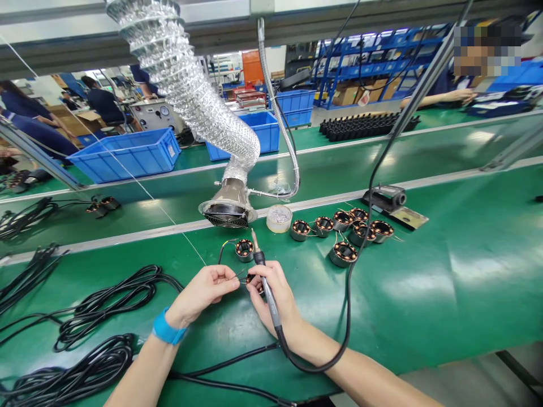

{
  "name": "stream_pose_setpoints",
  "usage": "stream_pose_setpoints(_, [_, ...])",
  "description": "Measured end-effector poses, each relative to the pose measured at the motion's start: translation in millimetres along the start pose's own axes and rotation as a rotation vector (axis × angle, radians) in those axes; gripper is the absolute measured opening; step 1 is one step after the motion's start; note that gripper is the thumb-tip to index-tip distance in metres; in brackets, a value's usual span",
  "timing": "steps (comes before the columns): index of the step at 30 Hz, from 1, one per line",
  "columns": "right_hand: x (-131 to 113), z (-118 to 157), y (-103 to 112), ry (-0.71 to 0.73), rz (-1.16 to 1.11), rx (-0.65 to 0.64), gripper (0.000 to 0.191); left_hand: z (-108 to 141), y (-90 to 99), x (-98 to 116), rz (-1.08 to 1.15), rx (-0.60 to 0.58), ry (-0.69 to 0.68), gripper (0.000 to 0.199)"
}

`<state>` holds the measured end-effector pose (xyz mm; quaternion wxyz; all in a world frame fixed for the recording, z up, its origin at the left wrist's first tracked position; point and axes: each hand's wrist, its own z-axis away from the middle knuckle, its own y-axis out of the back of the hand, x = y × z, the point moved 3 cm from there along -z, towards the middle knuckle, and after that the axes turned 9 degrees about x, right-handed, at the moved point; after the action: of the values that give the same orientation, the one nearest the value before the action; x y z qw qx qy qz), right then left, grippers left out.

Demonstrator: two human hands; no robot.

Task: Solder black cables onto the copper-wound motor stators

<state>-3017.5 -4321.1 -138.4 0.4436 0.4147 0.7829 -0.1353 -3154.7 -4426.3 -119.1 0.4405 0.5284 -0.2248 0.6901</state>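
Centre of frame: soldering iron (270, 297), slim grey-black handle, tapered metal tip; long axis steep, tip toward top of frame, leaning slightly left. Right hand (280, 291) curled around it, fingertips on a copper-wound core (249, 278), mostly hidden. Left hand (207, 291) pinches thin wire (241, 273).
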Motion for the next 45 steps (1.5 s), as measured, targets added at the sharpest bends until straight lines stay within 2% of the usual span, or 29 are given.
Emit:
stream_pose_setpoints(7, [-0.3,0.6,-0.3,-0.017,-0.015,-0.008,0.036,2.9,-12.0,5.6,0.001,0.047,-0.033,0.036])
stream_pose_setpoints(15, [-1.5,0.7,-0.7,-0.006,-0.002,0.001,0.036,-3.7,-16.4,-6.8,-0.046,0.118,-0.143,0.037])
stream_pose_setpoints(25, [-1.4,-1.8,-0.1,-0.021,-0.012,0.048,0.036,-0.4,-4.2,0.2,0.073,-0.025,0.055,0.034])
stream_pose_setpoints(39, [0.2,-1.1,0.4,-0.038,-0.031,0.045,0.037,-4.2,-8.7,-5.3,0.153,0.04,0.041,0.035])
stream_pose_setpoints(45, [0.3,-1.3,0.1,-0.038,-0.04,0.045,0.038,-3.5,-14.2,-7.1,-0.011,0.087,-0.011,0.042])
